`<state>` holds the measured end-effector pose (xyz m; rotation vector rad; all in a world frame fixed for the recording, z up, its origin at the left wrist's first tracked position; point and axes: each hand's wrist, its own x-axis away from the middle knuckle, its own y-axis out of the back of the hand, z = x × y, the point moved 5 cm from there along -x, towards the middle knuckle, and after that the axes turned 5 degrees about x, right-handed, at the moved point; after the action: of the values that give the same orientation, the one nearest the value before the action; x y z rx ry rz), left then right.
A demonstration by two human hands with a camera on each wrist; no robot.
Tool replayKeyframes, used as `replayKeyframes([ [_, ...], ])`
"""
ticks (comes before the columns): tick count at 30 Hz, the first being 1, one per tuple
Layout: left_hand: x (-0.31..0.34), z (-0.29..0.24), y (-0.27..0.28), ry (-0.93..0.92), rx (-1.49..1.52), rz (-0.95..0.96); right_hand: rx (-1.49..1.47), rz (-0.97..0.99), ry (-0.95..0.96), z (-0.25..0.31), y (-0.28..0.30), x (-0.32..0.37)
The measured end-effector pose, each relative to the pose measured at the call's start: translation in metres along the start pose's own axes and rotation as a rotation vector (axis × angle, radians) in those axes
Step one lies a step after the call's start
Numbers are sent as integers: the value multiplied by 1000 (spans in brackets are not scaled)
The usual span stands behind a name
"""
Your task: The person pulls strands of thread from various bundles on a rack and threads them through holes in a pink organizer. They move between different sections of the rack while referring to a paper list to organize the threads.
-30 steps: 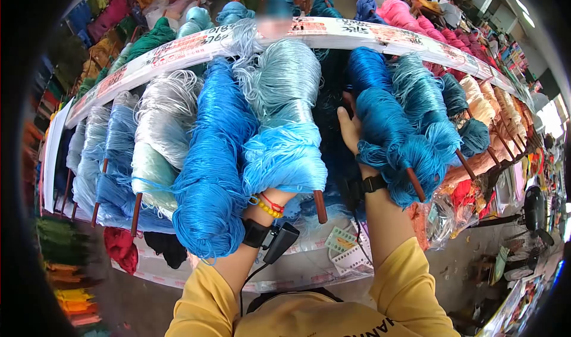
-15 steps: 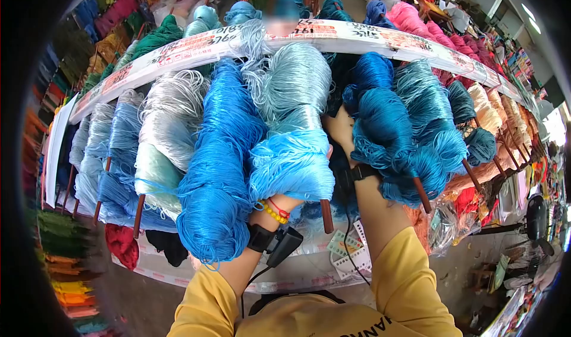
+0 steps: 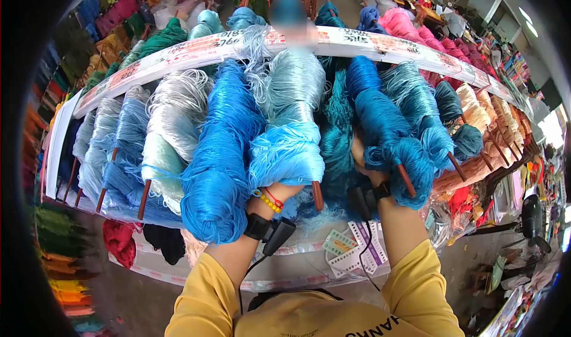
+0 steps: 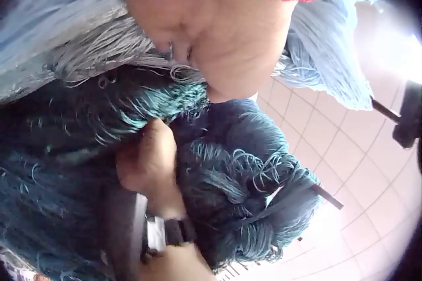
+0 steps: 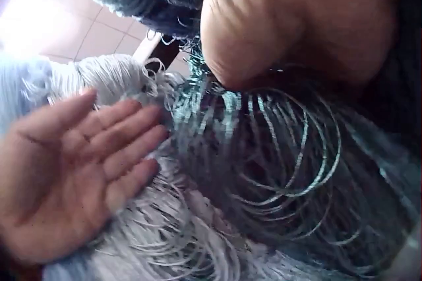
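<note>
Thread in dark teal (image 3: 338, 120) is hanging between the sky-blue skein (image 3: 286, 152) on its left and the blue-teal skein (image 3: 383, 120) on its right, below the white rail (image 3: 363, 39). My right hand (image 3: 358, 151) is touching this dark thread, its fingertips hiding from view, so I cannot tell how far they are closing or whether they are gripping. My left hand (image 5: 82, 169) is reaching behind the sky-blue skein, holding its palm open, its fingers almost straight and its thumb standing apart, and pale grey strands (image 5: 165, 231) are lying just beside it.
</note>
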<state>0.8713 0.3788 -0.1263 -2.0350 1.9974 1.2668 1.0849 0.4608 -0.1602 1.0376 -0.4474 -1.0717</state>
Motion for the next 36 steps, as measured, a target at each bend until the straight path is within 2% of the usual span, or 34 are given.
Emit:
replayKeyframes([
  [1,3,3,-1,10,8,7,-76,207,11,6,30,10],
  [2,6,5,-3,21,15,14,-98,197,11,7,32,14],
  [3,7,8,-3,107,6,52,-120,186,12,8,35,18],
  [6,8,16,-5,100,60,58,11,-76,44,3,21,26],
  [7,22,45,-26,77,106,46,73,-158,60,2,11,27],
  [9,20,45,-27,139,236,72,201,-312,92,-2,-2,29],
  [11,-10,-7,2,309,401,149,344,-462,150,-10,-10,30],
  [13,-17,-21,8,244,74,204,455,-600,193,-14,-21,29],
  [16,-18,-23,8,332,-15,248,479,-753,184,-12,-45,27],
  [18,-16,-18,1,357,12,219,259,-683,95,-1,-58,25],
  [20,-15,-16,-6,346,-4,185,-364,-335,-15,27,-50,35],
  [21,-13,-11,-12,320,-43,161,-227,-195,-29,80,-5,41],
  [24,-16,-15,-13,278,-40,126,-492,167,-379,74,-31,55],
  [25,-18,-15,-11,270,-6,120,-531,126,-373,81,-26,59],
  [28,-17,-14,-9,251,-17,137,-957,98,-389,103,-7,61],
  [30,-14,-14,-9,239,-94,164,-959,12,-419,107,-3,60],
  [32,-12,-14,-10,253,-45,177,-919,-97,-453,96,-13,61],
  [33,-11,-14,-10,261,-21,182,-943,-102,-443,101,-11,60],
  [36,-6,-22,-6,177,-74,140,-1101,-79,-590,113,-8,59],
])
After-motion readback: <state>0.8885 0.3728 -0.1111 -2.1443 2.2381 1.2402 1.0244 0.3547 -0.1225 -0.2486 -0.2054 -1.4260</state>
